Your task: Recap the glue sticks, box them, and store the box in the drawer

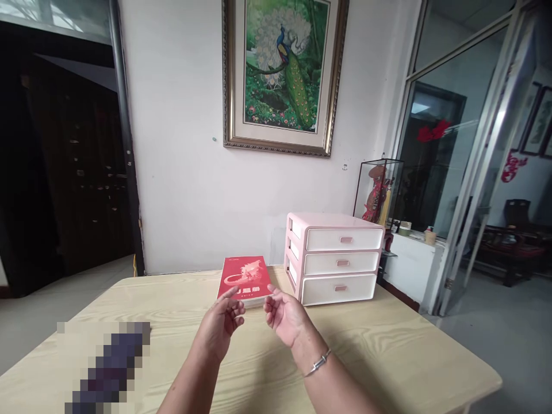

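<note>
Red book (245,280) lies flat on the wooden table (388,351), just beside the pink drawer unit (334,259) (drawers shut), while left hand (222,325) and right hand (284,315) hover near, fingers loosely spread, holding nothing.

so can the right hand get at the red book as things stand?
Probably yes. The right hand is empty, fingers loosely open, just in front of the red book on the table; nothing lies between them, and the drawer unit stands off to the side.
</note>
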Motion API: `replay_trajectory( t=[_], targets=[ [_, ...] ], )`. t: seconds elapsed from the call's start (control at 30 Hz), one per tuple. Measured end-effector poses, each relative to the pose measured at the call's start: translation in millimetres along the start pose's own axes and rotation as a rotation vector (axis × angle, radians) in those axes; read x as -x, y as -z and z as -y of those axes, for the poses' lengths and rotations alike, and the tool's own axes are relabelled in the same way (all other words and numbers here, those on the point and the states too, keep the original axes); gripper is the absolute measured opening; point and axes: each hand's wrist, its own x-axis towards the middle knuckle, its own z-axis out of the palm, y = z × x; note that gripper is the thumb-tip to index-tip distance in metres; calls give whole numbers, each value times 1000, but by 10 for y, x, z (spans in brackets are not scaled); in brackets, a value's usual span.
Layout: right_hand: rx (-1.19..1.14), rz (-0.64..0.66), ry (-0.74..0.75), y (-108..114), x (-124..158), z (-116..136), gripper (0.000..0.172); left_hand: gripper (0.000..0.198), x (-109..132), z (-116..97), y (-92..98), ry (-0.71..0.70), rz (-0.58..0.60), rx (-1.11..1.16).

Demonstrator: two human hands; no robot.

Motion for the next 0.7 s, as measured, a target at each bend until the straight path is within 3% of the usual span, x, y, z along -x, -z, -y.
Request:
replay_trajectory(
  t=[0.13, 0.23, 0.33, 0.47, 0.6, 0.7],
  targets=[
    [-62, 408, 63, -368, 278, 208, 74, 72, 204, -472, -230, -180, 337, 107],
    [-62, 676, 198, -571, 532, 365, 78, 82, 399, -740, -345, -307, 529, 184],
    [-54, 860, 327, -688, 763, 488, 78, 88, 544, -906, -369, -395, 731, 250],
    [-68, 972, 458, -700, 933, 554, 75, 93, 595, -998, -305, -460, 881, 255],
    [-105, 1005, 498, -646, 890, 532, 73, 95, 509, -1010, -240, -489, 920, 248],
    [-86, 960, 483, -639, 770, 521, 71, 96, 408, -1008, -214, -499, 917, 239]
  ],
)
